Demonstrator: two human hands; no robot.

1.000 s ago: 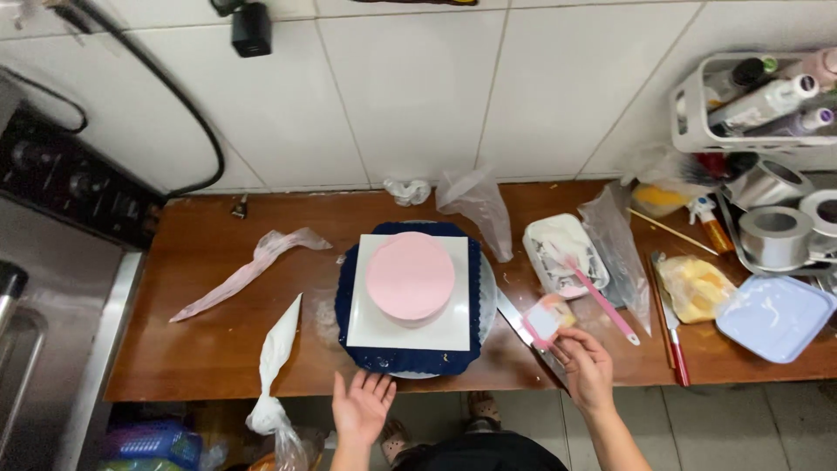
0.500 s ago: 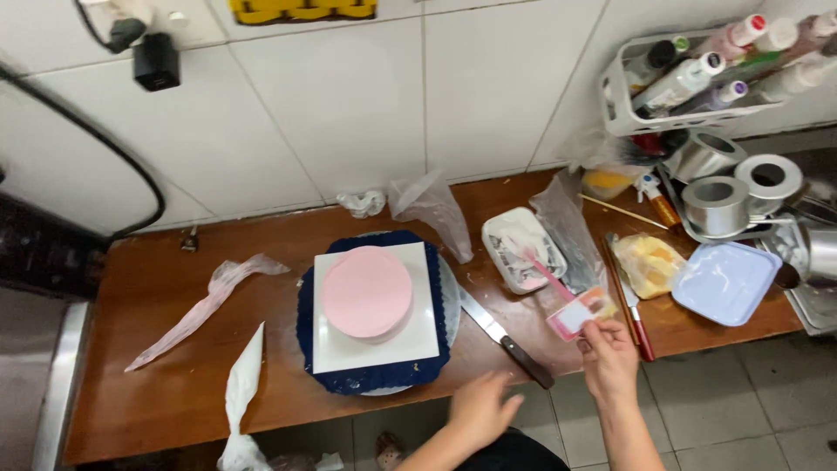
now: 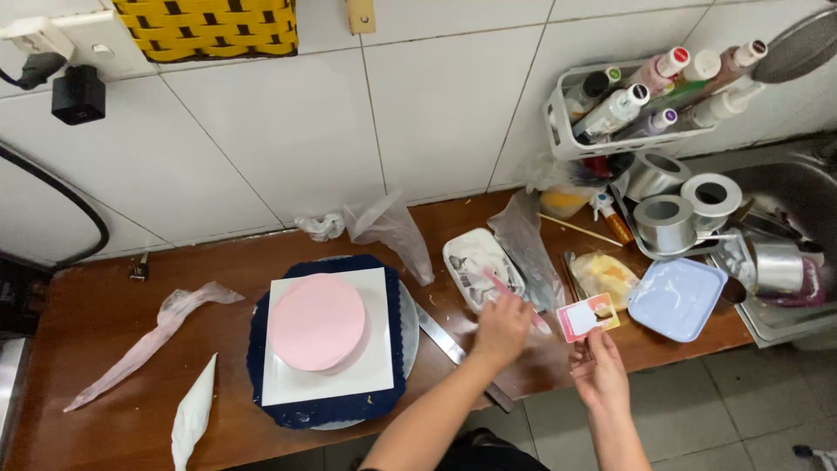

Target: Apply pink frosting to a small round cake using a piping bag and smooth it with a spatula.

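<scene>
Left hand (image 3: 501,330) out over the wooden counter (image 3: 113,305), fingers closed around the handle end of a pink spatula (image 3: 510,296) whose blade lies in the white oval tray (image 3: 481,262) smeared with icing; grip looks clamped on the handle, though fingertips partly hidden by the back of the hand. Right hand (image 3: 597,371) just off the counter's front edge, thumb and fingers pinched on the lower edge of a small pink-and-white scraper card (image 3: 588,316), card held up, tilted, above the counter. Long metal palette knife (image 3: 453,349) flat on the counter, running diagonally under the left forearm, blade tip near the turntable. Pink round cake (image 3: 316,321) upright on a white square board (image 3: 370,366), board on a dark blue scalloped mat (image 3: 336,410) on the turntable, well left of both hands. Pink piping bag (image 3: 153,340) and white piping bag (image 3: 193,414) lying on the counter's left part, apart from each other. Clear plastic bag (image 3: 392,228) behind the cake near the tiled wall. Yellow-filled clear bag (image 3: 606,275) and pale blue square lid (image 3: 676,298) right of the oval tray, lid just beside the card. White wire rack (image 3: 567,135) with colouring bottles on the wall above; metal rings (image 3: 667,222) by the sink (image 3: 802,196).
</scene>
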